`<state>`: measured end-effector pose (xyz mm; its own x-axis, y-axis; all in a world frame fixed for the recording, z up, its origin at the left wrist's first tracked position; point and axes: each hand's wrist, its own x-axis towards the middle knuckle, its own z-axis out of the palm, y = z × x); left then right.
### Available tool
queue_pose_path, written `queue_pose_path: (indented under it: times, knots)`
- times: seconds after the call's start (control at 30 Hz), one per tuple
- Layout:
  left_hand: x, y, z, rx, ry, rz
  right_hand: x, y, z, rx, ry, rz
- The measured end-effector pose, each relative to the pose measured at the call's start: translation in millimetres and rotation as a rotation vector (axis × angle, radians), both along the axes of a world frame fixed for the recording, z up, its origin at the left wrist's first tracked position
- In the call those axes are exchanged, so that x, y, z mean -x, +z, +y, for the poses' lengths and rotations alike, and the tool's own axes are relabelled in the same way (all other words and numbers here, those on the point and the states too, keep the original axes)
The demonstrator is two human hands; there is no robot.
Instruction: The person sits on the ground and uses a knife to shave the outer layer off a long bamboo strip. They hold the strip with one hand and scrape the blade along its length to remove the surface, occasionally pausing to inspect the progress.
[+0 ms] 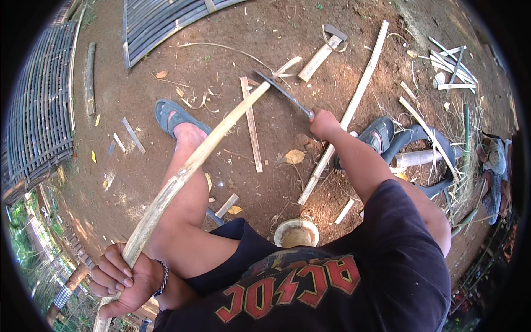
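My left hand (pixel 127 279) is closed around the near end of a long, pale bamboo strip (pixel 191 166) at the lower left. The strip slants up and away across my left leg. In my right hand (pixel 324 124) I grip the handle of a knife (pixel 285 93), its narrow dark blade lying across the strip's far end. Thin curled shavings (pixel 287 67) stand out just beyond the blade. Whether the blade is cutting into the strip I cannot tell.
A wooden-handled hammer or hatchet (pixel 318 62) lies beyond the knife. Another long strip (pixel 359 105) rests near my right sandal (pixel 379 134). Slatted bamboo panels (pixel 41 99) stand left; a pale bowl (pixel 278 235) sits between my legs. Another person (pixel 494 166) is at the far right.
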<state>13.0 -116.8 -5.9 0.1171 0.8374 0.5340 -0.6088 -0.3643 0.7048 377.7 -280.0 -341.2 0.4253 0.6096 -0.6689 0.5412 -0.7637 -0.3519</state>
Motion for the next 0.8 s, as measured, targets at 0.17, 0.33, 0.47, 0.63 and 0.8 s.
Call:
queue_pose_path:
  times: [0.17,0.33,0.47,0.63,0.8]
  knots:
    - [2,0,-7,-0.001,-0.014,-0.031,25,26,3,-0.102,0.123,-0.046]
    - [3,-5,2,0.023,-0.063,-0.039,4,-12,-12,-0.019,-0.136,-0.027]
    - [9,-1,-6,0.017,-0.002,-0.046,40,38,-1,-0.132,0.146,0.014]
    - [7,-4,3,0.014,-0.037,-0.015,6,-25,-10,-0.012,-0.153,0.050]
    - [23,2,0,0.087,-0.076,-0.059,19,-9,-17,-0.089,-0.305,0.420]
